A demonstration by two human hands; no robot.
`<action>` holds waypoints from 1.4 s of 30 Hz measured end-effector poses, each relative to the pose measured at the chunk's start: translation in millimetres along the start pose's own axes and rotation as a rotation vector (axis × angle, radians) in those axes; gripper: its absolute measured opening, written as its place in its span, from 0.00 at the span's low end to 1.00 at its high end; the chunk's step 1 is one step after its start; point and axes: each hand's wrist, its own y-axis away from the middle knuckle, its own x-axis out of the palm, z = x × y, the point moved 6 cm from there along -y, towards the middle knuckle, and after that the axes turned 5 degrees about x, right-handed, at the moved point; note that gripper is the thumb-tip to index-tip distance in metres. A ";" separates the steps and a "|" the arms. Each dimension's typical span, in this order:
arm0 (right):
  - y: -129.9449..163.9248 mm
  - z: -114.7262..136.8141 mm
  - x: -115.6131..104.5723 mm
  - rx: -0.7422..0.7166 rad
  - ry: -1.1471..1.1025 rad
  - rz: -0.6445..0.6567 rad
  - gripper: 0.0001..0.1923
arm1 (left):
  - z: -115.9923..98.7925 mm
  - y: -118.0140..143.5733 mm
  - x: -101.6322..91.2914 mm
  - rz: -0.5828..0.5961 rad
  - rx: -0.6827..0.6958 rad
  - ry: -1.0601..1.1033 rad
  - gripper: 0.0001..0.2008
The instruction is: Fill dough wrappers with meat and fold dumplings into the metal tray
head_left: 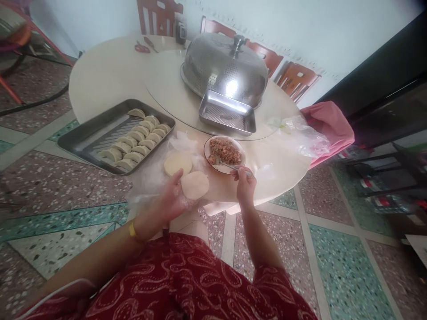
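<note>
My left hand [174, 198] holds a round dumpling wrapper [195, 185] by its edge, the thumb raised beside it. Just behind lies a stack of wrappers [178, 163] on a clear plastic bag [150, 175]. With closed fingers my right hand [246, 180] grips a thin metal utensil [230, 166], whose tip is in the minced filling [227, 150]; whether it is a spoon I cannot tell. A white dark-rimmed plate [242, 144] holds the filling. To the left, a metal tray [96, 133] carries rows of folded dumplings [136, 134].
A large domed metal lid [223, 62] stands on the glass turntable [167, 89], with a small metal tray [227, 113] in front. Red scissors [142, 48] and a dark jar [180, 31] are at the back. A plastic bag [303, 135] and pink cloth [333, 124] lie right.
</note>
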 end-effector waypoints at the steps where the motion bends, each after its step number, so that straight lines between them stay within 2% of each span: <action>1: 0.2 0.0 -0.5 0.013 -0.039 -0.001 0.17 | -1.7 -4.2 3.3 0.004 -0.001 0.017 0.27; 6: 12.6 8.0 -5.1 0.050 -0.159 0.040 0.16 | -2.9 -14.1 18.2 0.019 0.020 0.067 0.29; 9: 30.6 20.4 -7.9 -0.003 -0.141 0.090 0.14 | 0.1 -10.2 17.9 0.028 0.018 0.110 0.29; 11: 43.9 32.0 -8.8 -0.110 -0.077 0.132 0.12 | 0.7 -6.5 14.8 0.047 0.022 0.112 0.28; 16: 72.6 60.2 -2.9 -0.494 0.057 0.315 0.10 | -3.1 2.5 7.5 0.055 0.054 0.097 0.28; 19: 81.6 68.2 -1.0 -0.607 0.053 0.381 0.12 | -6.5 7.0 7.2 0.056 0.081 0.108 0.28; 27: 93.2 74.0 2.3 -0.688 0.052 0.413 0.12 | -9.4 13.6 3.9 0.173 0.094 0.128 0.28; 30: 94.7 79.0 -2.7 -0.689 -0.009 0.385 0.14 | -9.5 16.9 4.3 0.208 0.077 0.139 0.28; 34: 98.2 86.0 -10.6 -0.693 -0.071 0.369 0.14 | -11.0 20.2 2.5 0.178 0.096 0.132 0.26; 39: 103.0 84.1 -5.6 -0.683 0.030 0.398 0.13 | -8.8 20.1 1.7 0.178 0.081 0.135 0.26; 42: 100.8 83.9 -9.8 -0.667 0.017 0.342 0.11 | -8.4 19.6 2.5 0.177 0.089 0.132 0.26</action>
